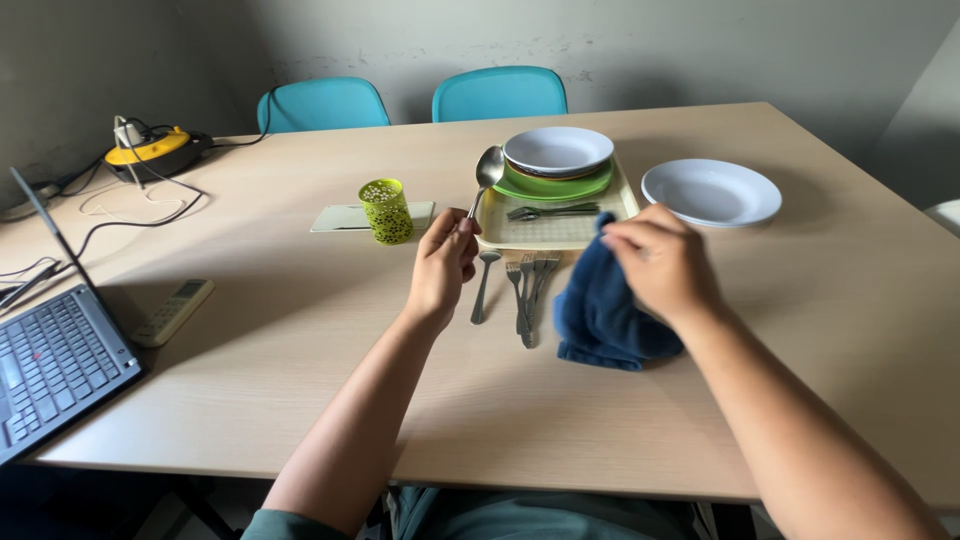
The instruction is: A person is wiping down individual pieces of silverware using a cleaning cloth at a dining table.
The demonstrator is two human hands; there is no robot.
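My left hand (441,262) grips a metal spoon (486,172) by its handle, bowl up, just left of a cream tray (545,232). My right hand (660,262) pinches a dark blue cloth (600,318) that hangs down onto the table. Between the hands, a spoon and several forks (525,290) lie on the wooden table (300,330). On the tray sit stacked plates, a white one (557,150) over a green one (545,187), with more cutlery (550,211) in front.
A white bowl-plate (711,191) stands right of the tray. A green perforated cup (386,210) and a flat pale pad (345,217) lie to the left. Laptop (50,365), remote (173,311), cables and a yellow device (155,150) fill the left side. Two teal chairs (498,93) stand behind.
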